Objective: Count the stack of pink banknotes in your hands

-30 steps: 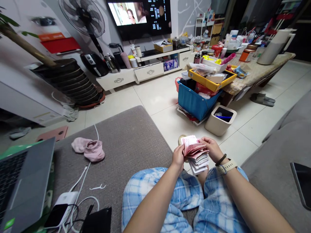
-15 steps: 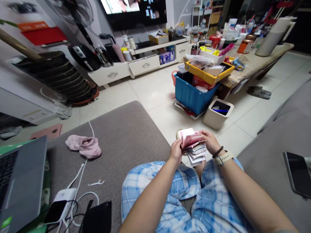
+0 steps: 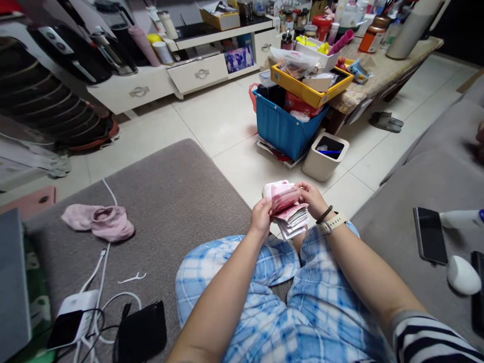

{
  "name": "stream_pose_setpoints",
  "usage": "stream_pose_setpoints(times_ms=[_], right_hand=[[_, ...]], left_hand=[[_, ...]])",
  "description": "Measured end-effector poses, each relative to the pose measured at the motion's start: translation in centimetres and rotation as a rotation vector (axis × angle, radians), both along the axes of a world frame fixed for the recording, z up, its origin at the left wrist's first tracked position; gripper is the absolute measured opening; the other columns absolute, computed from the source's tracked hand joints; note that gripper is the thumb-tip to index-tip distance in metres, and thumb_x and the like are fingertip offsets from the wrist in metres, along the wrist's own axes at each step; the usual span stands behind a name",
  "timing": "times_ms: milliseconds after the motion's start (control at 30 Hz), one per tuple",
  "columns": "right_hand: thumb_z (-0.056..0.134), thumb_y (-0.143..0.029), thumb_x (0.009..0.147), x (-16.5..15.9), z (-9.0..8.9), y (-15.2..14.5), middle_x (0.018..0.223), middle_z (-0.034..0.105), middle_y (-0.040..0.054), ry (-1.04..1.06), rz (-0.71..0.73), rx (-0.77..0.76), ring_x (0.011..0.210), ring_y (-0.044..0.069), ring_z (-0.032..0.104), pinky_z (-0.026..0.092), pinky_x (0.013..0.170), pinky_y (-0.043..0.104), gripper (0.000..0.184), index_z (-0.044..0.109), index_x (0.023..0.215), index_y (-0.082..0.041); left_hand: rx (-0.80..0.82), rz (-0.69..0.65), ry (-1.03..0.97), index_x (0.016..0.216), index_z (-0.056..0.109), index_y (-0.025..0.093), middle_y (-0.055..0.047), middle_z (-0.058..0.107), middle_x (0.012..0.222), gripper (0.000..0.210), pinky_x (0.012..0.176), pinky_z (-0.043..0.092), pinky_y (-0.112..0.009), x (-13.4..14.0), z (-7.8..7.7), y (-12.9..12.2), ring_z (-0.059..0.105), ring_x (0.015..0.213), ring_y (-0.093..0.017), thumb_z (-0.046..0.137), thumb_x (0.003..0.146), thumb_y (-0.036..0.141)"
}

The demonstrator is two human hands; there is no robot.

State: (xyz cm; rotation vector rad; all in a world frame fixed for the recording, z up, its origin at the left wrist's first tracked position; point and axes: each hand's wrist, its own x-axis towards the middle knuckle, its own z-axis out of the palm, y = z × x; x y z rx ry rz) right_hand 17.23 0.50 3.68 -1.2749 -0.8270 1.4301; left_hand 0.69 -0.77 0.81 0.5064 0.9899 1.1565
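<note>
A fanned wad of reddish-pink banknotes (image 3: 284,199) is held between my hands, above my knees in blue plaid trousers (image 3: 230,275). My left hand (image 3: 260,217) is closed around the near-left end of the wad. At the right end, the bent fingers of my right hand (image 3: 310,197) pinch the upper notes. Below them, several pale note edges spread apart in layers. My right wrist wears a cream watch (image 3: 333,223) and a dark band. Fingertips behind the notes are hidden.
On the grey couch section (image 3: 170,186) at left lie pink socks (image 3: 100,222), white cables, a black pouch (image 3: 141,330) and part of a laptop (image 3: 13,287). A phone (image 3: 430,235) rests at right. Ahead stand a blue bin (image 3: 285,128) and a beige wastebasket (image 3: 321,169).
The view has tilted down and turned right, so the television has left the frame. The upper notes now stand further apart from the lower ones. Both hands still hold the wad.
</note>
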Motion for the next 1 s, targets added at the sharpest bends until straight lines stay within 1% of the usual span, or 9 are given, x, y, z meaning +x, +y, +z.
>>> stream_pose_setpoints(times_ms=[133, 233, 367, 467, 567, 700, 767, 900, 1000], right_hand=[[0.089, -0.060, 0.054, 0.09, -0.09, 0.08, 0.053, 0.054, -0.0051, -0.013, 0.002, -0.007, 0.048, 0.009, 0.044, 0.033, 0.047, 0.024, 0.050, 0.058, 0.064, -0.022], [0.090, -0.059, 0.053, 0.22, -0.22, 0.07, 0.051, 0.053, -0.0053, -0.034, 0.014, -0.027, 0.047, 0.009, 0.042, 0.032, 0.047, 0.024, 0.050, 0.057, 0.060, -0.022], [0.090, -0.054, 0.054, 0.32, -0.44, 0.10, 0.053, 0.055, -0.0049, -0.024, 0.005, -0.014, 0.050, 0.010, 0.045, 0.035, 0.050, 0.025, 0.046, 0.058, 0.061, -0.021], [0.089, -0.052, 0.057, 0.33, -0.51, 0.12, 0.054, 0.054, -0.0049, -0.030, 0.013, -0.006, 0.050, 0.010, 0.045, 0.035, 0.050, 0.025, 0.043, 0.059, 0.062, -0.021], [0.088, -0.051, 0.058, 0.29, -0.45, 0.09, 0.053, 0.053, -0.0052, -0.035, 0.003, -0.004, 0.049, 0.009, 0.043, 0.032, 0.049, 0.025, 0.042, 0.058, 0.063, -0.022], [0.088, -0.051, 0.057, 0.22, -0.24, -0.02, 0.052, 0.055, -0.0052, -0.022, -0.001, -0.002, 0.049, 0.010, 0.043, 0.033, 0.049, 0.025, 0.042, 0.059, 0.062, -0.022], [0.087, -0.050, 0.058, 0.24, -0.16, -0.07, 0.053, 0.055, -0.0052, -0.028, 0.011, 0.004, 0.049, 0.010, 0.044, 0.035, 0.050, 0.025, 0.040, 0.060, 0.062, -0.022], [0.087, -0.047, 0.061, 0.30, -0.18, -0.08, 0.056, 0.057, -0.0044, -0.030, 0.021, 0.013, 0.052, 0.011, 0.048, 0.038, 0.053, 0.026, 0.037, 0.061, 0.064, -0.021], [0.088, -0.045, 0.059, 0.27, -0.19, -0.04, 0.060, 0.061, -0.0032, -0.025, 0.011, 0.007, 0.055, 0.012, 0.051, 0.040, 0.055, 0.026, 0.036, 0.063, 0.066, -0.021]], left_hand=[[0.001, -0.023, 0.012, 0.079, 0.078, 0.016, -0.005, 0.075, 0.073, 0.032, 0.064, 0.049, -0.028, 0.02, 0.30, -0.15, 0.063, 0.062, -0.017, 0.088, 0.056, 0.036], [0.003, -0.039, 0.048, 0.078, 0.077, 0.016, -0.006, 0.076, 0.073, 0.032, 0.064, 0.048, -0.028, -0.03, 0.49, -0.27, 0.064, 0.063, -0.018, 0.089, 0.055, 0.035], [0.020, -0.049, 0.058, 0.081, 0.078, 0.015, -0.006, 0.076, 0.076, 0.033, 0.070, 0.050, -0.030, -0.05, 0.45, -0.29, 0.065, 0.067, -0.019, 0.089, 0.056, 0.035], [0.019, -0.042, 0.050, 0.079, 0.078, 0.016, -0.005, 0.075, 0.074, 0.030, 0.069, 0.050, -0.030, -0.02, 0.30, -0.20, 0.064, 0.065, -0.018, 0.087, 0.058, 0.036], [0.020, 0.003, 0.035, 0.076, 0.077, 0.015, -0.005, 0.075, 0.075, 0.026, 0.071, 0.050, -0.029, 0.04, 0.14, -0.06, 0.064, 0.068, -0.018, 0.084, 0.064, 0.037], [-0.015, 0.156, 0.038, 0.067, 0.074, 0.017, -0.002, 0.071, 0.069, 0.017, 0.072, 0.050, -0.028, 0.16, -0.01, 0.17, 0.063, 0.068, -0.016, 0.079, 0.069, 0.033], [-0.041, 0.198, 0.040, 0.064, 0.072, 0.018, 0.000, 0.068, 0.065, 0.015, 0.071, 0.049, -0.027, 0.20, -0.04, 0.26, 0.061, 0.066, -0.015, 0.078, 0.071, 0.030], [-0.052, 0.206, 0.043, 0.064, 0.072, 0.018, -0.001, 0.068, 0.065, 0.015, 0.071, 0.048, -0.027, 0.16, -0.15, 0.31, 0.061, 0.067, -0.016, 0.077, 0.073, 0.029], [-0.027, 0.188, 0.052, 0.064, 0.072, 0.018, -0.001, 0.068, 0.066, 0.016, 0.068, 0.047, -0.027, 0.05, -0.37, 0.32, 0.060, 0.065, -0.015, 0.076, 0.074, 0.030]])
